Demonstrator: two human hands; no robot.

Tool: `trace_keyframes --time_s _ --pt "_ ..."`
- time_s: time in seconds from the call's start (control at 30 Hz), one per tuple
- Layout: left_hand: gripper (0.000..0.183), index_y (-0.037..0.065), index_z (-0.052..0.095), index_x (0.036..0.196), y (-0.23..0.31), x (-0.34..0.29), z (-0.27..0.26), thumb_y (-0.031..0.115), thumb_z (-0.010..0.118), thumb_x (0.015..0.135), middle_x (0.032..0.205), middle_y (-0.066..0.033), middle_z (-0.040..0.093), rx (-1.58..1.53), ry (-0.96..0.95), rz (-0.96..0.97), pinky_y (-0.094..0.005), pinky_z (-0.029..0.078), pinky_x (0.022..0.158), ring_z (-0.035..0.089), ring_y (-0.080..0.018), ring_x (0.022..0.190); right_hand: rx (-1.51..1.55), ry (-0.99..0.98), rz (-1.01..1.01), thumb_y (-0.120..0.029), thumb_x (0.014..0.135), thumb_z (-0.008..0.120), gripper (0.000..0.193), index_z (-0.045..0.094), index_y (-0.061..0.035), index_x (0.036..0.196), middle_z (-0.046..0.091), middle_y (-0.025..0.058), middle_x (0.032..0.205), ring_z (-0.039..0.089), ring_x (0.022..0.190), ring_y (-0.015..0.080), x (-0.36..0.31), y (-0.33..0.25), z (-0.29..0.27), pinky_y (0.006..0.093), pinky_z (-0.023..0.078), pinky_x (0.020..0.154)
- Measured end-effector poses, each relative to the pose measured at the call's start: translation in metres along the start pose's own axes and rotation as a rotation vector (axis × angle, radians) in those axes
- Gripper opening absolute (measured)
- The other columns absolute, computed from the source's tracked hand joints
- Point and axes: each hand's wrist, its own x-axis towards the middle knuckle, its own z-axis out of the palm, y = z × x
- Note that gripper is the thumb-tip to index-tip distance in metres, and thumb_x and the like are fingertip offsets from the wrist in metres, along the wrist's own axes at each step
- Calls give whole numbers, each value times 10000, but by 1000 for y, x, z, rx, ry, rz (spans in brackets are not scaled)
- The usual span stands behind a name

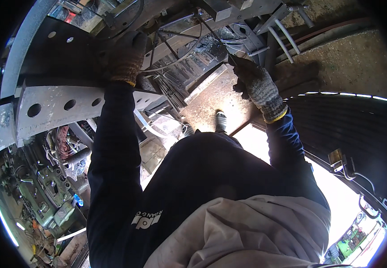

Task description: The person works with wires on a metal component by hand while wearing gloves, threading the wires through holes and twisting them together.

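Note:
My left hand, in a dirty knitted work glove, is at the dark steel plate on the left. Shadow hides its fingers, so I cannot tell their grip. Out to the right, my right hand wears a matching glove with a dark, grimy palm. Its fingers are curled round something dark that I cannot make out. A thin dark rod or cable runs from the steel frame toward those fingertips. Below my left forearm lies a pale steel beam with round holes.
Thin metal rods lie bundled beneath the frame. Metal bars stick out at the upper right. A green machine stands at the lower left among tools and cables. A dark corrugated panel borders the bright opening on the right.

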Motion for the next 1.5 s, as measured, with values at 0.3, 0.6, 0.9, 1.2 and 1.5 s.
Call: trace_keyframes --time_s 0.3,0.6,0.9,1.2,1.5 --pt "241 73 716 945 -6 -2 1 302 639 947 911 -159 718 46 -18 51 -432 532 772 690 -360 866 42 -6 156 -395 1050 544 445 567 -85 1369 702 57 884 718 708 91 2 -13 5 243 548 513" --pt "288 84 710 941 -1 -6 0 357 620 940 909 -185 710 95 65 44 -471 532 765 683 -395 859 200 85 12 -452 1026 567 480 575 -120 1373 679 38 882 643 617 91 -3 6 39 233 474 465" --pt "298 95 728 949 -8 1 10 366 605 930 924 -183 717 -16 -24 38 -477 540 766 688 -401 875 431 354 -201 -398 1092 423 458 500 -80 1412 577 6 783 514 602 94 21 25 192 255 455 546" --pt "289 115 723 988 -21 0 12 387 645 928 949 -163 721 -105 -8 19 -474 544 764 692 -389 874 443 7 171 -468 1042 540 479 602 -61 1286 481 -50 597 398 411 57 25 -34 84 225 311 353" --pt "294 101 717 947 -8 -2 14 386 651 913 902 -161 714 -52 -50 5 -485 535 763 688 -388 856 1165 473 -74 -353 1077 523 254 553 -125 1184 591 50 1086 588 913 160 78 -5 201 313 523 761"
